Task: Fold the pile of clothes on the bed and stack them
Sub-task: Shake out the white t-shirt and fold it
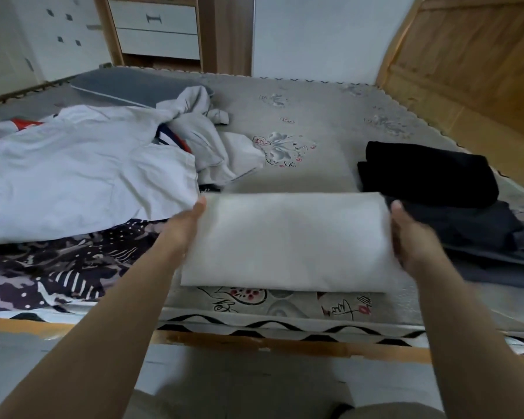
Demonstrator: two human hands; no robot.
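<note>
A folded pale grey garment [288,240] lies flat near the front edge of the bed [321,116]. My left hand [191,220] holds its left end and my right hand [412,237] holds its right end; the fingers of both are hidden under the cloth. To the right sits a stack of folded dark clothes [436,189], black on top and dark grey beneath. On the left lies the unfolded pile: a large white shirt [82,170], a crumpled light grey garment [206,128] and a dark patterned cloth [67,267].
A grey pillow [127,86] lies at the back left of the bed. Beyond the bed stand a white drawer unit [155,28] and a wooden panel [472,49] at the right. The bed's wooden front rail [285,343] runs below the mattress.
</note>
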